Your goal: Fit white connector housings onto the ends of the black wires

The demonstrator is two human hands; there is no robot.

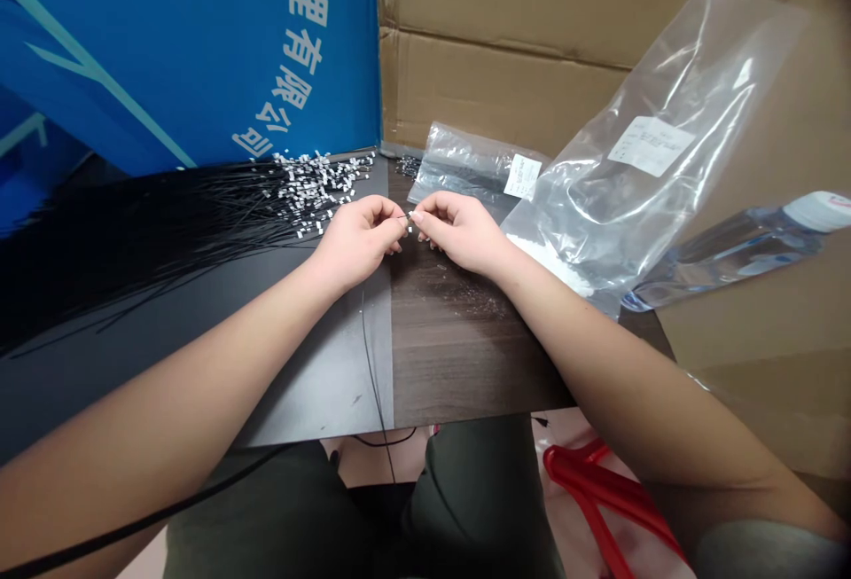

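Large plastic bag (705,74) (glossy, wrinkled).

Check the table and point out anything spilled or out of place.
Tiny pale bits lie loose on the brown tabletop near the right hand. They look like stray debris, scattered rather than gathered like the white contents in the bag.

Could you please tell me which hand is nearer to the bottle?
Right. The right hand is left of the bottle, with the large bag between them; the left hand is farther left, beyond the right hand.
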